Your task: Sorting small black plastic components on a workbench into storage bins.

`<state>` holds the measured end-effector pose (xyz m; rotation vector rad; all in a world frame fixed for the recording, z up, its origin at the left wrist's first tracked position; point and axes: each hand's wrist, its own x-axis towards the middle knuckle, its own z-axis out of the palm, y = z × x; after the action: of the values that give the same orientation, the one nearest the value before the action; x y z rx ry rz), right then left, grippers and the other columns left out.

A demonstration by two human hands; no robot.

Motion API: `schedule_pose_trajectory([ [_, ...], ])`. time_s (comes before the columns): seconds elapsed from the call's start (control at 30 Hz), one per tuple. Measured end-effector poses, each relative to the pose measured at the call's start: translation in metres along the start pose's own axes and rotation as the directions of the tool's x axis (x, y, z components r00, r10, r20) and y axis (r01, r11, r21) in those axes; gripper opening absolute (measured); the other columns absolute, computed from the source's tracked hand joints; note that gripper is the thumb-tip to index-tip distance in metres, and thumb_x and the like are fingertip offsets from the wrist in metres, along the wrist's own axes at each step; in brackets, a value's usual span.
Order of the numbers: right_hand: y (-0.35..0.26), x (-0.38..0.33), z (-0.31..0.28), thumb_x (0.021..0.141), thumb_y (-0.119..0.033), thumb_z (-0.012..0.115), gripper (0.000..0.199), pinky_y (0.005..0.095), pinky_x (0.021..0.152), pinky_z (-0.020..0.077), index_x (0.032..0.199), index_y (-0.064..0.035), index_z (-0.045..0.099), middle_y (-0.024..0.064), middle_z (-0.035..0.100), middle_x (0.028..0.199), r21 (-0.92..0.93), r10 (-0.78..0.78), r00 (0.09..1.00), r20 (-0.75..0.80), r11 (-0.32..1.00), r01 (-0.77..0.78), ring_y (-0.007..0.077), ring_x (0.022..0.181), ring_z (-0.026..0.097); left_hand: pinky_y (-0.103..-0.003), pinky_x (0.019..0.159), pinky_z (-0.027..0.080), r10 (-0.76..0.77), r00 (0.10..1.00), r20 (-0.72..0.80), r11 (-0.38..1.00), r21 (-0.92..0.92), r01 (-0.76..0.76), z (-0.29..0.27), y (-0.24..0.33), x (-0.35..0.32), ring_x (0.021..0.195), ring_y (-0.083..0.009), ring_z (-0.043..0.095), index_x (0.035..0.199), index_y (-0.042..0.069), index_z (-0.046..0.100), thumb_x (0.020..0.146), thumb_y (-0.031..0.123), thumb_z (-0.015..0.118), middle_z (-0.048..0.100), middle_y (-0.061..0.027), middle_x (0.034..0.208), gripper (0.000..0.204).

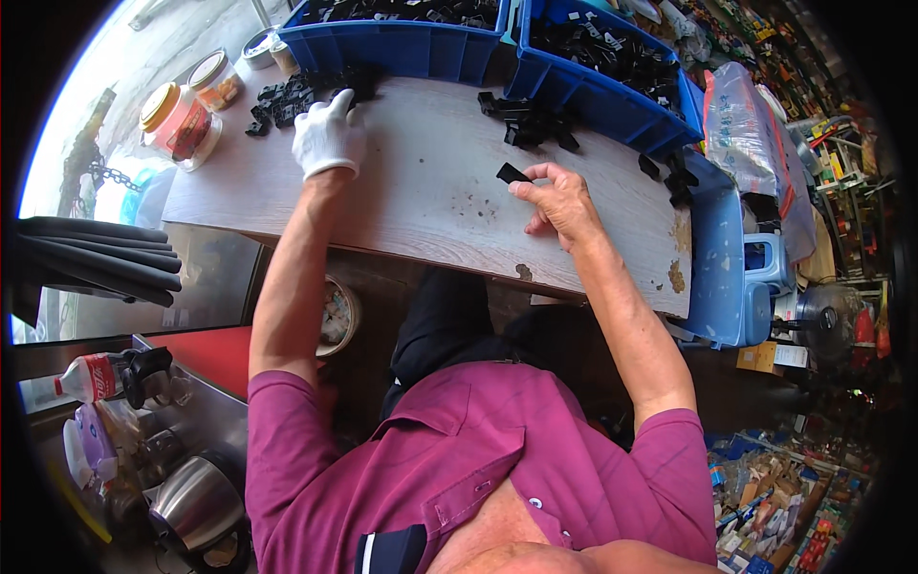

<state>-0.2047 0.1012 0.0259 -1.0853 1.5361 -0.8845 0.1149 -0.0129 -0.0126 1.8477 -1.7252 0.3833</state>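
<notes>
My left hand (328, 139), in a white glove, rests at the far left of the table, against a pile of small black plastic parts (280, 103). Its fingers reach toward the parts and look spread, though some tips are hard to make out. Bare and raised over the middle right of the table, my right hand (564, 203) pinches a flat black plastic part (513, 173) between thumb and fingers. Another heap of black parts (529, 122) lies beyond it, before the blue bins.
Two blue bins, one at the left (402, 53) and one at the right (602, 91), hold black parts along the table's (421, 191) far side. Lidded jars (177, 120) stand at the left. A few black parts (681, 179) and a light-blue plastic container (717, 258) are at the right.
</notes>
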Motion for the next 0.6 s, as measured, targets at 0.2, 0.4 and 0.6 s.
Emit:
schedule_pose_trajectory([
  [0.2, 0.005, -0.008, -0.026, 0.084, -0.021, 0.086, 0.046, 0.0351, 0.047, 0.0587, 0.117, 0.0014, 0.063, 0.0000, 0.055, 0.057, 0.139, 0.044, 0.996, -0.077, 0.990, -0.033, 0.0126, 0.043, 0.056, -0.050, 0.070, 0.059, 0.173, 0.984, 0.046, 0.983, 0.046, -0.175, 0.004, -0.016, 0.003, 0.090, -0.0385, 0.070, 0.108, 0.025, 0.077, 0.094, 0.039, 0.069, 0.073, -0.0123, 0.094, 0.021],
  [0.4, 0.021, 0.011, -0.106, 0.085, -0.023, 0.085, 0.032, 0.0425, 0.050, 0.0631, 0.108, -0.0087, 0.068, 0.0009, 0.053, 0.056, 0.286, 0.125, 0.901, -0.417, 0.958, 0.000, 0.0171, 0.045, 0.060, -0.045, 0.064, 0.057, 0.467, 0.881, -0.080, 0.871, -0.131, -0.474, -0.015, 0.007, -0.030, 0.082, -0.0332, 0.068, 0.097, 0.020, 0.073, 0.092, 0.018, 0.068, 0.069, -0.0091, 0.086, 0.007],
  [0.6, 0.017, 0.017, -0.129, 0.085, -0.025, 0.084, 0.036, 0.0440, 0.052, 0.0634, 0.114, -0.0093, 0.070, 0.0027, 0.052, 0.057, 0.273, 0.139, 0.797, -0.588, 0.961, 0.033, 0.0191, 0.048, 0.060, -0.041, 0.064, 0.057, 0.602, 0.798, -0.004, 0.775, -0.236, -0.586, -0.041, 0.028, -0.053, 0.081, -0.0308, 0.068, 0.104, 0.020, 0.072, 0.087, 0.010, 0.066, 0.068, -0.0081, 0.086, 0.021],
])
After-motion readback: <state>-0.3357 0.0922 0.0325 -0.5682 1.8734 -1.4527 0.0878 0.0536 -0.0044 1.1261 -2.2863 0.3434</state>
